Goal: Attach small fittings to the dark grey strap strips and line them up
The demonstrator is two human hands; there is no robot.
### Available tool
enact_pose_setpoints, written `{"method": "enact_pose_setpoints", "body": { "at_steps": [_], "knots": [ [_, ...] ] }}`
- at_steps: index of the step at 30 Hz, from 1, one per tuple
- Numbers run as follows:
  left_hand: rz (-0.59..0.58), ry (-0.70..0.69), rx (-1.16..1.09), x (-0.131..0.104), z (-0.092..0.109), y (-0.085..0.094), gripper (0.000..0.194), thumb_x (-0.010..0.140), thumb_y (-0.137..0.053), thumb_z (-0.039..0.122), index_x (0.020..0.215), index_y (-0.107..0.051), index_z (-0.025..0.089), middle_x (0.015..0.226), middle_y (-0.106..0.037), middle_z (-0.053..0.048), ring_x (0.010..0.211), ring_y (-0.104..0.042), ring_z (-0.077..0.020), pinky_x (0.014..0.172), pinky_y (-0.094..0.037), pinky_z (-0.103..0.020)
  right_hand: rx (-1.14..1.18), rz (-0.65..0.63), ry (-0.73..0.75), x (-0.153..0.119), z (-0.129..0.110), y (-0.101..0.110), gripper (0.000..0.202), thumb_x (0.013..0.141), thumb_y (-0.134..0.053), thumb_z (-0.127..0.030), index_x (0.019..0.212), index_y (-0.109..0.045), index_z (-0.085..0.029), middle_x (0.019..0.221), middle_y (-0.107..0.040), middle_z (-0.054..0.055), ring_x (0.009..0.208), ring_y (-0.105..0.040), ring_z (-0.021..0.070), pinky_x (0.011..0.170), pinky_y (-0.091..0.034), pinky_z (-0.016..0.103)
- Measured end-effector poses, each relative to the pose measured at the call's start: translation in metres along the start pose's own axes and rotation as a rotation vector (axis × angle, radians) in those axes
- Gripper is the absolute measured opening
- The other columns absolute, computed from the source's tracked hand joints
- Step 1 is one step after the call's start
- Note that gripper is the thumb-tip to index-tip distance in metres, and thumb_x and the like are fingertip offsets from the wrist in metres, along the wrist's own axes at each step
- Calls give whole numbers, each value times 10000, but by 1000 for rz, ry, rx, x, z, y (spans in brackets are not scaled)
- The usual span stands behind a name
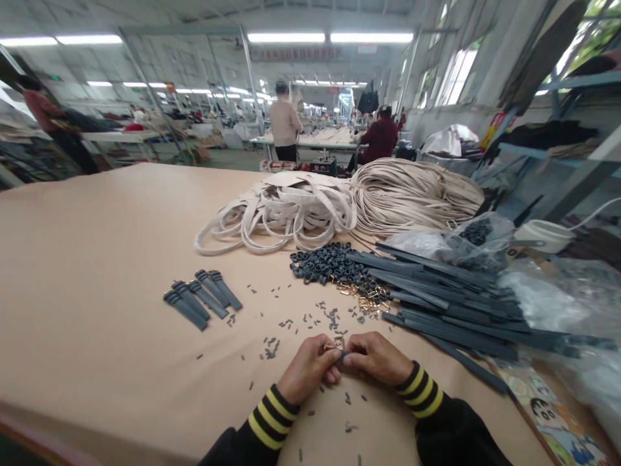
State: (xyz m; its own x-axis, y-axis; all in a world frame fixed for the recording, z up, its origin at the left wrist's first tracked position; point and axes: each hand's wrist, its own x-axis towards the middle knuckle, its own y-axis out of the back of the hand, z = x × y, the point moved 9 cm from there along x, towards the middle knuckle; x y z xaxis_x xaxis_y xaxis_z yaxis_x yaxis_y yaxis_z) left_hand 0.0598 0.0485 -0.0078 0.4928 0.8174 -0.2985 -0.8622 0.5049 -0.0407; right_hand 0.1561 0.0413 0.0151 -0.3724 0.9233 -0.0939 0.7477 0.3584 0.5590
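Factory hall; tan table (97, 272) near edge. Left hand (306, 367) and right hand (376, 358) meet, both pinching a small buckle (338, 345) with dark strap end. Strap pile (451, 298) lies right.

Factory hall: ceiling strip lights (286, 37), windows (456, 76) right, worktables (121, 136), metal shelving (572, 149).
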Motion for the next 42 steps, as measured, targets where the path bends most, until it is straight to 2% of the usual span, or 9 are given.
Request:
{"method": "enact_pose_setpoints", "body": {
  "at_steps": [4,7,10,15,21,26,30,36,42],
  "knots": [
    [8,-38,-26,5,-2,0,285,723,-538,421,692,-427,160,440,-581,0,343,-494,-86,348,-361,-157,-236,109,23,14,-8,38,138,776,-515,-229,723,-630,-174,680,-632,-1,635,-560,126,586,-388,198],
    [17,-52,-43,6,-5,1,276,744,-511,413,686,-438,154,433,-573,3,335,-482,-76,342,-346,-147,-498,346,-140,33,-1,85,173,809,-462,-213,754,-623,-182,737,-635,34,723,-573,157,655,-383,229],
    [48,-65,-53,5,-5,4,264,746,-507,396,680,-441,149,428,-566,7,328,-471,-67,340,-336,-138,-595,430,-243,55,6,103,111,770,-502,-165,735,-607,-170,752,-620,84,775,-574,205,657,-369,265],
    [84,-78,-102,5,-5,6,278,744,-495,415,681,-428,153,422,-556,10,317,-461,-68,322,-335,-141,-633,453,-276,67,10,93,105,733,-508,-92,784,-581,-147,796,-601,117,772,-569,218,654,-370,275],
    [165,-99,-149,9,-7,13,272,732,-501,410,694,-412,156,455,-561,17,323,-477,-73,314,-350,-146,-545,441,-221,37,2,80,75,744,-495,-147,791,-553,-162,739,-592,42,719,-554,171,655,-394,252],
    [209,-123,-148,8,-4,18,260,737,-491,398,700,-417,152,463,-563,16,343,-502,-86,330,-385,-162,-81,376,-125,11,-6,47,88,730,-532,-247,712,-474,-183,602,-538,-30,508,-517,119,474,-390,208],
    [232,-147,-155,5,-2,20,252,732,-498,389,707,-412,154,471,-562,22,344,-501,-83,329,-381,-160,185,343,-141,1,-4,19,132,710,-548,-256,647,-461,-178,537,-524,-31,460,-505,118,451,-393,218],
    [240,-146,-159,3,-1,20,299,723,-502,442,699,-402,161,448,-554,25,322,-478,-79,315,-355,-153,373,417,-226,-1,0,8,185,728,-527,-325,660,-550,-154,641,-629,50,587,-590,176,541,-464,265],
    [234,-189,-102,2,-1,19,394,707,-484,553,678,-388,172,446,-541,22,295,-439,-73,299,-307,-154,433,429,-167,1,-7,3,224,716,-518,-366,627,-522,-160,577,-599,35,570,-589,178,532,-450,257]
  ]
}}
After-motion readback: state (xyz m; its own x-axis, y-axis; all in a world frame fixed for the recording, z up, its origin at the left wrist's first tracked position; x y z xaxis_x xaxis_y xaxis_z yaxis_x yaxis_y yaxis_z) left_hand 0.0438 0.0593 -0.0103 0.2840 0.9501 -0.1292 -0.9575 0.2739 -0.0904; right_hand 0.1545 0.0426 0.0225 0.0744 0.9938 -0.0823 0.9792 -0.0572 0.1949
